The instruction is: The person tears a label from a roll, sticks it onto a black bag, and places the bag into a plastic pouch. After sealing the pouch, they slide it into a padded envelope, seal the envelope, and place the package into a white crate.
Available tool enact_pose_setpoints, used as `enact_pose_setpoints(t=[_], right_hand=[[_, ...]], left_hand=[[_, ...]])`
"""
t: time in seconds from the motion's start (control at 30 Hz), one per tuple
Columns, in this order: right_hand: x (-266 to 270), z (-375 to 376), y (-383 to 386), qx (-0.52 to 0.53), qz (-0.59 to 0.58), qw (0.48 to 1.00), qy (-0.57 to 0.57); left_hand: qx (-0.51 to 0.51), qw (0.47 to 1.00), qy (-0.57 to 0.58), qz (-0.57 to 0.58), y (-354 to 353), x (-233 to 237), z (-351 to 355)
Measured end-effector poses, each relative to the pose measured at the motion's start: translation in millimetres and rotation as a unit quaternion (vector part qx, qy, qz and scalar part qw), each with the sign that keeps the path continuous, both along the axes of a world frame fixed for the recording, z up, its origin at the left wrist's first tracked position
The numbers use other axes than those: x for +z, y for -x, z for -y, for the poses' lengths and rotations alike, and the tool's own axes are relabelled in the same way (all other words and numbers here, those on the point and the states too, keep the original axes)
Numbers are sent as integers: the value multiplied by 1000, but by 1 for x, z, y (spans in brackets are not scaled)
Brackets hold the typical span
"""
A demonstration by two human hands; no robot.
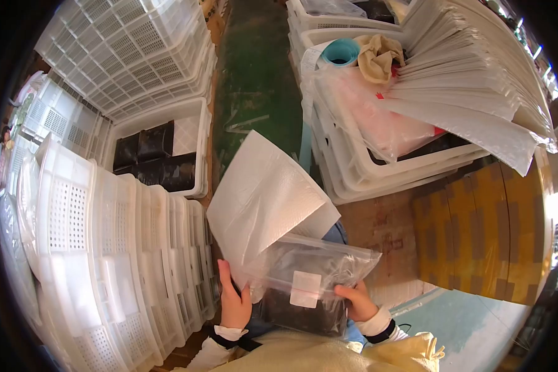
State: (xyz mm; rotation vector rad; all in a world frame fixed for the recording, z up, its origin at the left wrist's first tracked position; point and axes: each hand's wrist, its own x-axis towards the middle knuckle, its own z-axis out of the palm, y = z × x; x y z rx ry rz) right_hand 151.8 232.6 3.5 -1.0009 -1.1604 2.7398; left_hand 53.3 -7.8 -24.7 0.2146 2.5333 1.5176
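My right hand is closed on the right side of a clear zip bag, thumb on top. Inside the bag is a dark, flat item, and a white label lies over its middle. My left hand grips the lower part of a large white padded envelope that stands up in front of me. The clear bag's left end overlaps this envelope near my left fingers. Whether the left hand also holds the bag cannot be seen.
Stacked white plastic crates rise at left. Another crate holds black packages. At right, a crate bears a fanned stack of white envelopes, a blue tape roll and beige cloth. Taped cartons stand nearby.
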Motion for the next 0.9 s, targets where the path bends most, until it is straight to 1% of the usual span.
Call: enact_pose_setpoints(t=[0.03, 0.1, 0.2, 0.23, 0.33, 0.4, 0.43, 0.5, 0.53, 0.63, 0.73, 0.83, 0.87, 0.9], right_hand=[[7, -2, 3, 51, -9, 998, -26], [17, -2, 11, 75, 6, 997, -5], [16, -3, 15, 85, 23, 996, 19], [13, -3, 15, 82, 29, 996, 26], [9, 5, 12, 12, 33, 997, 71], [-7, 10, 6, -18, 40, 990, 137], [-15, 14, 4, -35, 43, 984, 172], [-24, 21, 8, -79, 25, 981, 176], [-21, 25, 13, -100, 15, 979, 178], [-6, 27, 24, -128, 13, 978, 164], [-13, 23, 33, -152, -5, 974, 168], [-12, 21, 43, -151, -35, 971, 180], [-8, 24, 48, -164, -42, 973, 157], [-4, 28, 51, -168, -48, 971, 160]], left_hand=[[-20, 999, 44, -5, -3, -6, 5], [-61, 990, 129, -19, -2, -6, 11], [-48, 990, 106, 85, 5, 16, 8], [-50, 992, 97, 67, 5, 17, 7], [-49, 996, 78, 13, 4, 18, 6], [-43, 996, 73, -32, 6, 18, 4], [-32, 998, 58, -13, 9, 17, 6], [-14, 999, 27, 19, 18, 18, 12], [0, 997, 42, 58, 22, 21, 15], [3, 999, -21, 50, 24, 21, 17], [56, 974, -191, 111, 24, 6, 16], [45, 945, -277, 168, 17, 13, 14], [48, 945, -276, 169, 12, 14, 13], [51, 945, -276, 169, 5, 14, 13]])
